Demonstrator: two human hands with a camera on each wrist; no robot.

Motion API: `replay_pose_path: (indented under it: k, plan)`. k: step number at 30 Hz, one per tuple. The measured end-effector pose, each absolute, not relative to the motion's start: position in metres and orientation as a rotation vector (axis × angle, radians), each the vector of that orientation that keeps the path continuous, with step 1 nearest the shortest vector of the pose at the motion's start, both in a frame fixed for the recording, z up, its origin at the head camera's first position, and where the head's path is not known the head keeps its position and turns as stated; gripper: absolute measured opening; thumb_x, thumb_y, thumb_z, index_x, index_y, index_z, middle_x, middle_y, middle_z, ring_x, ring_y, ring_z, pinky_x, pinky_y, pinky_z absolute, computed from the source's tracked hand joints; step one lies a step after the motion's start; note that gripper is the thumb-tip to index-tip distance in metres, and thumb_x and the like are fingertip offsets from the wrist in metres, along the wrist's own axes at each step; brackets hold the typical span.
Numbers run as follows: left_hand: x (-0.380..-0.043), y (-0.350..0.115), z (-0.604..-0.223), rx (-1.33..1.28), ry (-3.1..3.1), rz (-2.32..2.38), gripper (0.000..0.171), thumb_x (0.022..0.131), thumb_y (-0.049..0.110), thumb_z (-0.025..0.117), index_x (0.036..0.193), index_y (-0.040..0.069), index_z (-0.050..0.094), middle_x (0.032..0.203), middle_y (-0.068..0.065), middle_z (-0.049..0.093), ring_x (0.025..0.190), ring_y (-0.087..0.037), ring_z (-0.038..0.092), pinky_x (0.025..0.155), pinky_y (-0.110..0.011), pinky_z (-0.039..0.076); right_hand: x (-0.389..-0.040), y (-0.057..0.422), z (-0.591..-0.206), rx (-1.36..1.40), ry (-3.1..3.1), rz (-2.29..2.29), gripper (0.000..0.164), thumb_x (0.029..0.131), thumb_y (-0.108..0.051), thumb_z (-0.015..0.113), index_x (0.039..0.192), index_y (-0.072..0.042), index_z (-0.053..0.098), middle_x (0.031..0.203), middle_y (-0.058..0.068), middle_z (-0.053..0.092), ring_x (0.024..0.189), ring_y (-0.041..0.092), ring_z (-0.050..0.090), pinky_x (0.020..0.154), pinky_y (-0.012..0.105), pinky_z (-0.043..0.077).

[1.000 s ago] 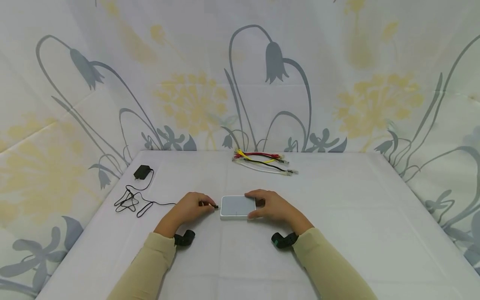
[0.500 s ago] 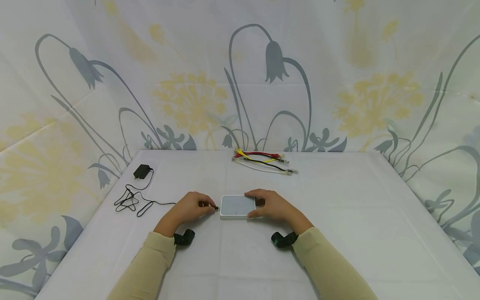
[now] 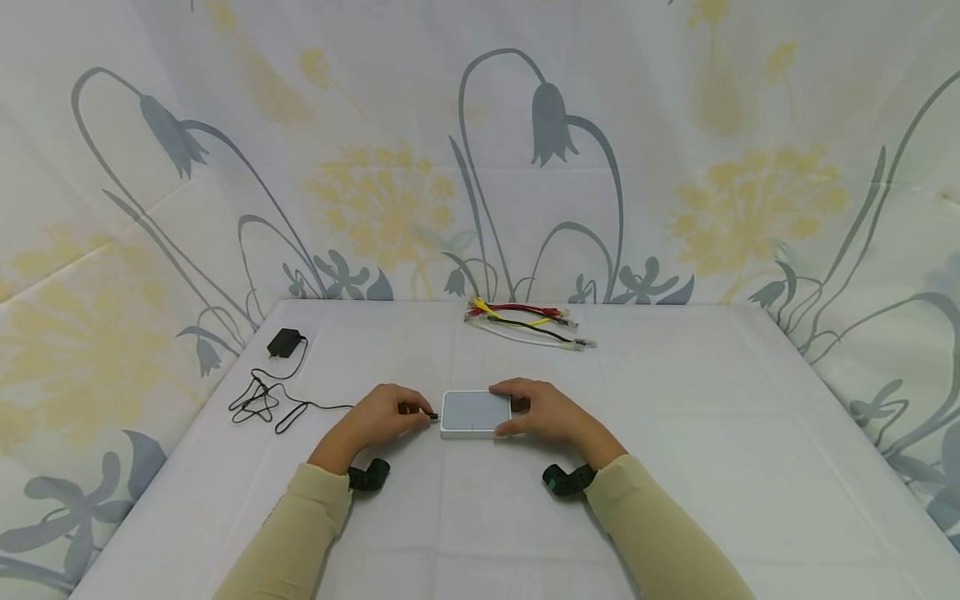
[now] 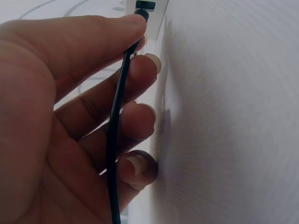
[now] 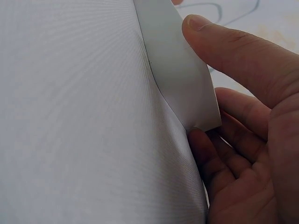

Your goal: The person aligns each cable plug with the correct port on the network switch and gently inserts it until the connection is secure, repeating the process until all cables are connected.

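Note:
In the head view a flat white box with a grey top (image 3: 474, 410) lies on the table. My left hand (image 3: 384, 414) pinches the black plug (image 4: 141, 15) of a power cord (image 4: 115, 109) between thumb and forefinger. In the left wrist view the plug's tip is right at the box's side, beside a dark rectangular port (image 4: 145, 5). My right hand (image 3: 543, 411) grips the box's right end, thumb on the near side and fingers on the far side. The right wrist view shows the box's white side wall (image 5: 182, 79) with the thumb against it.
Coiled black cord (image 3: 255, 407) leads to a black power adapter (image 3: 284, 343) at the back left. Several short network cables (image 3: 525, 325), in red, yellow, black and white, lie at the back edge. A flowered curtain (image 3: 375, 100) hangs behind the white table (image 3: 675, 400).

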State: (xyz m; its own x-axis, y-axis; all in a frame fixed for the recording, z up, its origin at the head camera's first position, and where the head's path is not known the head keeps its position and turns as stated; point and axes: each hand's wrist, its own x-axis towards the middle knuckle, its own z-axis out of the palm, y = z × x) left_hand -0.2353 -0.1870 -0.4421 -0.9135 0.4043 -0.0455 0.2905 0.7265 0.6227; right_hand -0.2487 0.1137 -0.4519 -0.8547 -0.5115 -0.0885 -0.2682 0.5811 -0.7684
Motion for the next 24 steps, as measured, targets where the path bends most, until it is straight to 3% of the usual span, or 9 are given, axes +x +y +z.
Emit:
replay_pose_path:
  k: [24]
  plan:
    - [-0.2363, -0.1878, -0.4432, 0.589, 2.720, 0.941, 0.009, 0.088, 0.021, 0.069, 0.095, 0.022, 0.075, 0.081, 0.006, 0.063, 0.072, -0.012, 0.052, 0.064, -0.028, 0.044, -0.2522, 0.1148, -0.4566, -0.656, 2.498, -1.174, 0.069, 0.073, -0.038, 0.083, 0.136, -0.026, 0.056, 0.139, -0.003, 0.055, 0.115, 0.018, 0.057, 0.099, 0.041, 0.046]
